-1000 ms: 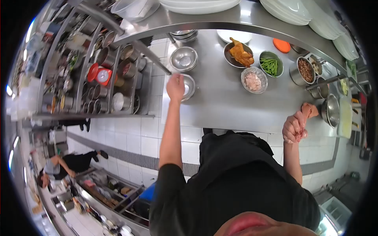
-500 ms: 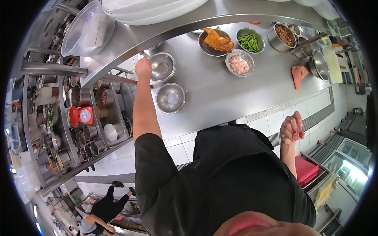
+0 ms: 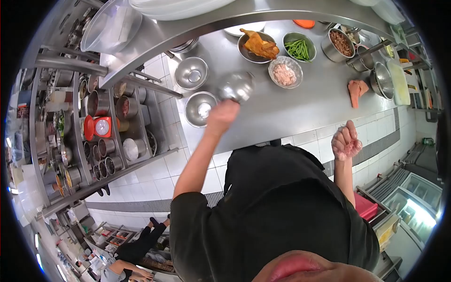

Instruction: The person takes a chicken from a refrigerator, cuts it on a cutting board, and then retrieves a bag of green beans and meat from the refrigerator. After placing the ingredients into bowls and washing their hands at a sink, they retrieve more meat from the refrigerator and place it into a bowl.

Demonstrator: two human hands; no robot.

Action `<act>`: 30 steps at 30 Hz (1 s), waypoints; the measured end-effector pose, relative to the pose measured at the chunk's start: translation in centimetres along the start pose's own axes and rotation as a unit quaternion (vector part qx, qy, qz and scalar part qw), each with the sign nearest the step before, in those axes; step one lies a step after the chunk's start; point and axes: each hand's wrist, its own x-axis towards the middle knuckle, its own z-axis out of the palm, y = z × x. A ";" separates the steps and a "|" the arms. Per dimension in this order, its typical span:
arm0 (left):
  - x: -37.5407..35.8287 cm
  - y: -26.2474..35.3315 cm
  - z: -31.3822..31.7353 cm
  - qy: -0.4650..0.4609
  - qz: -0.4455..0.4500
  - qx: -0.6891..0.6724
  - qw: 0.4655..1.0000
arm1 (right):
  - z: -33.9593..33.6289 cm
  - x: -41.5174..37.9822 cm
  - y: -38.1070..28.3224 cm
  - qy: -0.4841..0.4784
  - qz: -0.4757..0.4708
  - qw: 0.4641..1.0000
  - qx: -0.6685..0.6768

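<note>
My left hand [image 3: 223, 115] grips the rim of a shiny metal bowl [image 3: 236, 86], tilted over the steel table [image 3: 263, 110] and smeared by motion. Two more metal bowls stand just left of it, one farther back [image 3: 191, 73] and one nearer [image 3: 200, 108]. Off the table's front right edge, my right hand [image 3: 346, 142] is raised with its fingers curled in and pale, wet residue on them. Whatever lies inside that fist is hidden. Ahead of both hands, a bowl holds pale pink raw meat pieces [image 3: 284, 74].
Behind the meat are a browned cooked bird [image 3: 259, 46] in a bowl and cut green beans [image 3: 298, 49]. A pot of brown chunks [image 3: 339, 43] and a crumpled salmon-coloured piece [image 3: 357, 92] are at right. A steel shelf [image 3: 277, 10] overhangs the back. Another person [image 3: 136, 249] is at lower left.
My left hand has come back from the far left bowls and moved right, bringing a metal bowl with it. My right hand stays raised, its fingers slightly turned.
</note>
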 end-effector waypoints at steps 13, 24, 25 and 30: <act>-7.8 7.4 4.7 -0.060 -0.550 -0.262 0.791 | -1.1 1.8 -0.3 0.032 0.071 0.996 -0.032; -5.1 6.5 6.0 -0.123 -0.342 -0.165 0.917 | -1.9 4.5 0.8 0.042 0.132 0.990 -0.039; -5.0 6.3 6.6 -0.167 -0.331 -0.163 0.914 | -1.7 4.5 0.9 0.044 0.128 0.990 -0.041; -5.7 5.4 8.0 -0.232 -0.300 -0.210 0.901 | -1.7 4.5 1.0 0.068 0.119 0.987 -0.081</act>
